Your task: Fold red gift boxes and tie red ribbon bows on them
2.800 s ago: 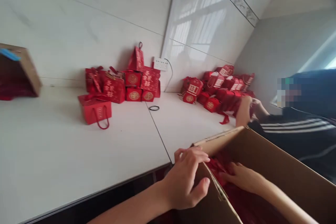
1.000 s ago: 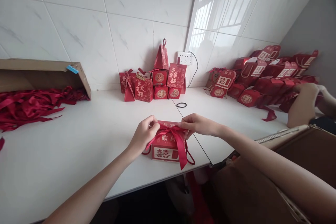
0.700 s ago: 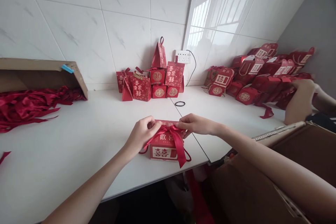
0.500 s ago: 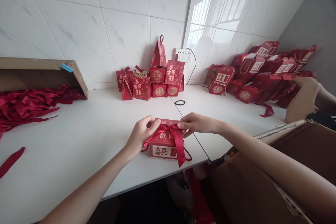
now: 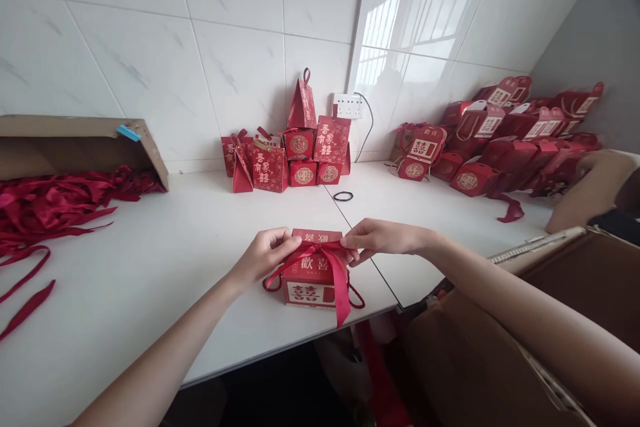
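Observation:
A red gift box (image 5: 311,275) with white and gold lettering stands near the table's front edge, a twisted red cord handle hanging at each side. Across its top lies a red ribbon (image 5: 341,290) tied in a bow, its tails draping over the front. My left hand (image 5: 273,250) pinches the bow's left loop between thumb and fingers. On the other side, my right hand (image 5: 373,239) pinches the right loop, the fingers partly hidden behind it. Both hands are at the box's upper edges.
Left, a cardboard box (image 5: 150,147) spills red ribbons (image 5: 65,207). Several red boxes (image 5: 300,147) stand by the wall near a power socket (image 5: 347,105); more are piled (image 5: 520,133) right. A black ring (image 5: 343,196) lies between. Another person's arm (image 5: 590,190) reaches in above a carton (image 5: 480,327).
The bow's loops have been drawn outward and look flatter. My left hand has shifted slightly left and down. The other person's arm has moved a little right.

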Action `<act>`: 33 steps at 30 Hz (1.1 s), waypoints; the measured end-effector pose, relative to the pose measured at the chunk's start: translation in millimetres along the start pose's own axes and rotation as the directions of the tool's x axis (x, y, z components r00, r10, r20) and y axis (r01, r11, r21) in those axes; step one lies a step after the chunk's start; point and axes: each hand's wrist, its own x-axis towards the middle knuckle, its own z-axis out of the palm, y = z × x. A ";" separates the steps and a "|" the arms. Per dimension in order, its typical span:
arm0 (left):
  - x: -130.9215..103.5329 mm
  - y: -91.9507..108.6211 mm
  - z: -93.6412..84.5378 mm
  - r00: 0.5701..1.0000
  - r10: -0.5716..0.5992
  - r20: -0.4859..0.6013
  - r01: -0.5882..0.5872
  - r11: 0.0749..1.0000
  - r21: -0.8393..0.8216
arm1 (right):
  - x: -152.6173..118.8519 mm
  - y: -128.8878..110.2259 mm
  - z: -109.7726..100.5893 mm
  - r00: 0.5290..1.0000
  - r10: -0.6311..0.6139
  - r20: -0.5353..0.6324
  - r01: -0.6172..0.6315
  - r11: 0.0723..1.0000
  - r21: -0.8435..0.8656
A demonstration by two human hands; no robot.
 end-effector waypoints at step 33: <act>-44.7 38.7 5.8 0.989 -0.028 -0.143 0.094 0.871 0.481 | -8.1 -4.4 39.4 0.945 -0.286 -0.161 0.070 0.653 -0.754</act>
